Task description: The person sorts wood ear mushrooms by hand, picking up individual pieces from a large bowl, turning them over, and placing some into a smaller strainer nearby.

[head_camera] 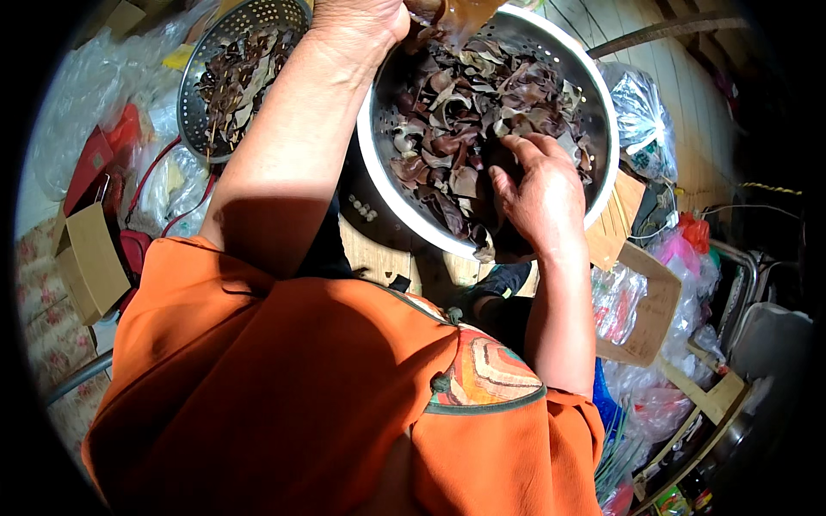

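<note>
A large steel colander [605, 90] with a broad pale rim stands before me, filled with dark, curled wood ear mushrooms [452, 138]. My right hand [541, 187] reaches over its near right rim, fingers spread and their tips down among the pieces; I see nothing gripped in it. At the top edge the picture cuts off my left hand [368, 18]. Beside it hangs a glossy, translucent brown piece [461, 22], and whether the hand holds this cannot be told. Left of my left forearm is a smaller perforated colander [188, 106] with thin strips and flakes of similar dark mushroom [242, 84].
Clear plastic bags [90, 109] and an open cardboard box [97, 258] lie at the left. To the right are a tied plastic bag [639, 119], a shallow cardboard box [652, 309] and more bags. My shoe [506, 279] rests on the wooden floor [371, 255] below the colander.
</note>
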